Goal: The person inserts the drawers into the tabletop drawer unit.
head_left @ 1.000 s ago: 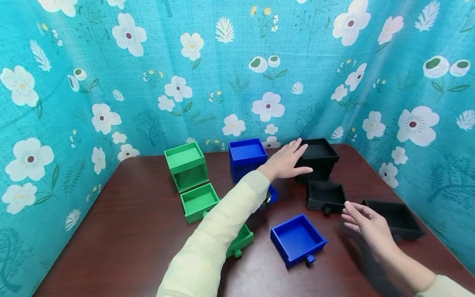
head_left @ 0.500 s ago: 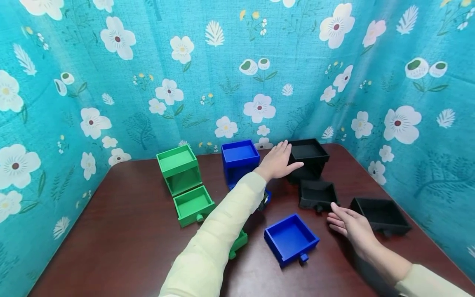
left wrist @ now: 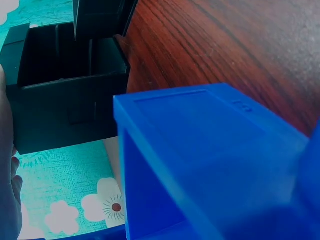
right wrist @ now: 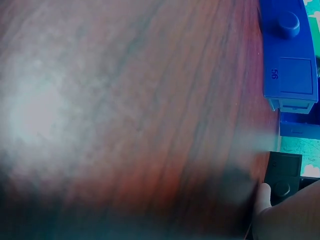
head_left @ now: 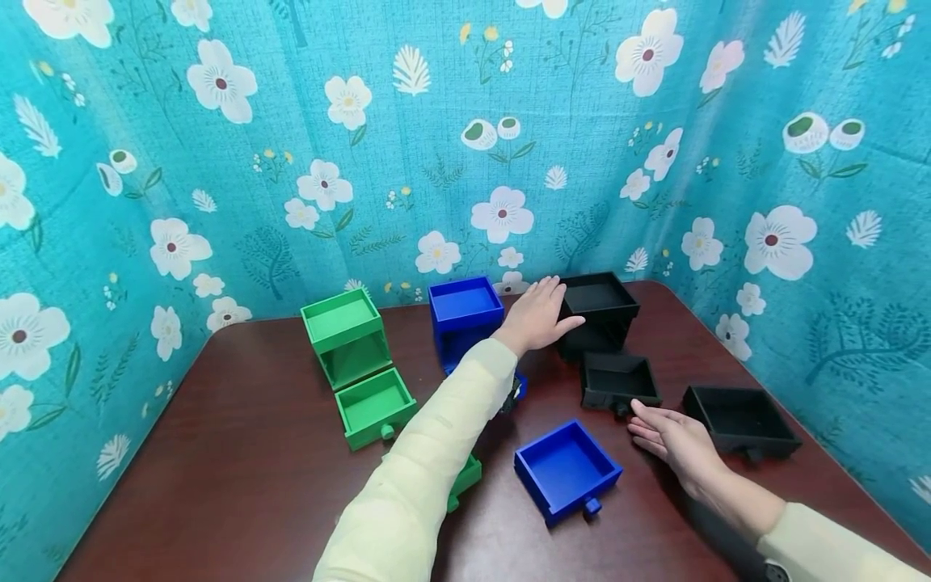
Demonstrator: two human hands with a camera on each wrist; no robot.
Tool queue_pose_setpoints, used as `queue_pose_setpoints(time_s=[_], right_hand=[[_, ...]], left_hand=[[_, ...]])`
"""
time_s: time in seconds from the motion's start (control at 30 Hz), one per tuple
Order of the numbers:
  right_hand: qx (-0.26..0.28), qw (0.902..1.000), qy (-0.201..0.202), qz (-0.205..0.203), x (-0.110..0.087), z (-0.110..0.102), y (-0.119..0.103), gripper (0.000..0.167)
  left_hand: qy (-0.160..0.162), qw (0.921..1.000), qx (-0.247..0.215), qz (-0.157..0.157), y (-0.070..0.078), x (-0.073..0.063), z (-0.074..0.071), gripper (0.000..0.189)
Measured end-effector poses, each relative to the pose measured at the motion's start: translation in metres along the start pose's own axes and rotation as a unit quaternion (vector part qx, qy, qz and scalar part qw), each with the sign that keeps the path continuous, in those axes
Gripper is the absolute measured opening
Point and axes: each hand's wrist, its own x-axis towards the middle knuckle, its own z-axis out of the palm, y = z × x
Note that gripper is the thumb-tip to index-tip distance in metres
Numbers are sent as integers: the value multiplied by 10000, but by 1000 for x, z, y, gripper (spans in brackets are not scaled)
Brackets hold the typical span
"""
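In the head view, my left hand (head_left: pixel 534 315) reaches across to the black cabinet (head_left: pixel 598 295), fingers straight along its left side and thumb spread out in front. The left wrist view shows only a strip of that hand, beside the black cabinet's wall (left wrist: pixel 70 117). Below the cabinet lies a small black drawer (head_left: pixel 620 381), its knob facing me. My right hand (head_left: pixel 680 444) is at this drawer's front, fingers extended and thumb tip close beside the knob. In the right wrist view the knob (right wrist: pixel 282 188) shows uncovered next to the thumb.
A second black drawer (head_left: pixel 742 416) lies at right, and a blue drawer (head_left: pixel 567 465) at the front middle. Blue (head_left: pixel 465 301) and green (head_left: pixel 340 317) cabinets stand at the back. A green drawer (head_left: pixel 374 404) lies before its cabinet; my left sleeve (head_left: pixel 414 469) partly covers another green drawer (head_left: pixel 465 478).
My right hand has moved left, from between the black drawers to the smaller one's knob. My left hand has come down and left against the black cabinet's side. The head view has shifted slightly.
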Motion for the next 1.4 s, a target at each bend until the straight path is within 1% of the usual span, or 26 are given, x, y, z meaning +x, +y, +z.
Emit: queue_pose_setpoints(time_s=[0.13, 0.27, 0.4, 0.57, 0.77, 0.93, 1.07, 1.3, 1.4], right_hand=[[98, 9999, -47, 16, 2, 1, 0, 91], [274, 9995, -44, 147, 4, 1, -1, 89], [391, 9990, -1, 237, 6, 1, -1, 78], [367, 9991, -79, 194, 9, 3, 0, 70], [382, 9991, -100, 181, 13, 3, 2, 62], [443, 9987, -111, 213, 15, 3, 4, 61], [477, 9987, -33, 166, 15, 4, 7, 63], [482, 9987, 108, -128, 14, 6, 10, 61], [537, 9982, 207, -185, 14, 7, 10, 60]], left_hand=[[26, 10000, 84, -13, -1, 1, 1, 77], [59, 9999, 159, 21, -2, 1, 2, 76], [130, 9993, 333, 113, -3, 2, 5, 75], [227, 9984, 471, 234, -4, 3, 8, 75], [198, 9979, 514, 327, -2, 3, 6, 75], [213, 9981, 476, 332, -3, 3, 6, 74], [208, 9981, 464, 359, -3, 3, 6, 74], [166, 9985, 430, 309, -4, 3, 8, 75], [163, 9985, 417, 304, -5, 4, 8, 75]])
